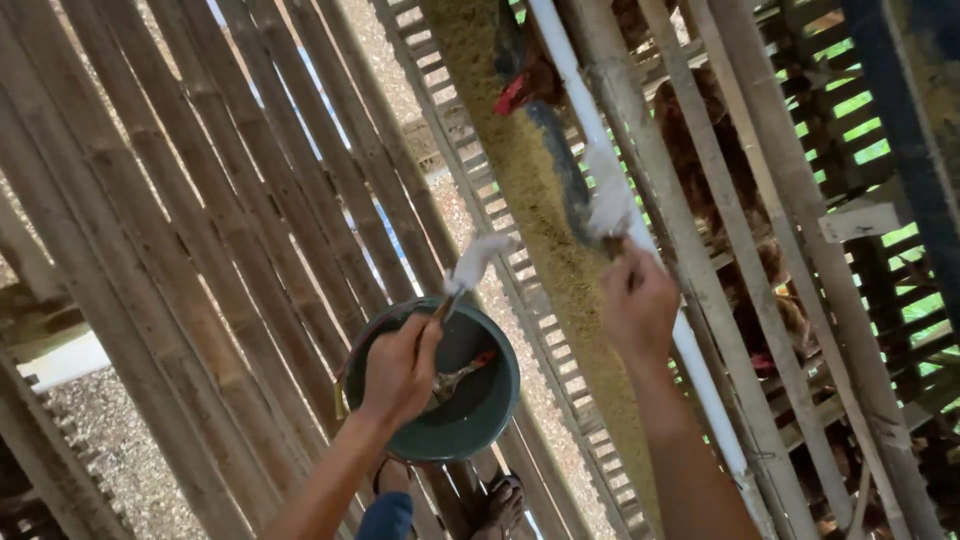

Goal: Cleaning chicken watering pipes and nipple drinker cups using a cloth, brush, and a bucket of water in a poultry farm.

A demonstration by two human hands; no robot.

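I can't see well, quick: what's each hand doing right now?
Left hand: closed, holding a stick with a white tip over the green bowl.
Right hand: closed, holding a white-tipped stick at the feed trough.

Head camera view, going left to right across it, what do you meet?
Wooden slats → left hand holding a white-tipped stick over a green bowl → feed trough → right hand at a white pipe → brown hens behind bars.

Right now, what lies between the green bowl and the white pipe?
In the head view, a long trough of yellowish feed runs between the green bowl and the white pipe, with slatted bamboo floor beside it.
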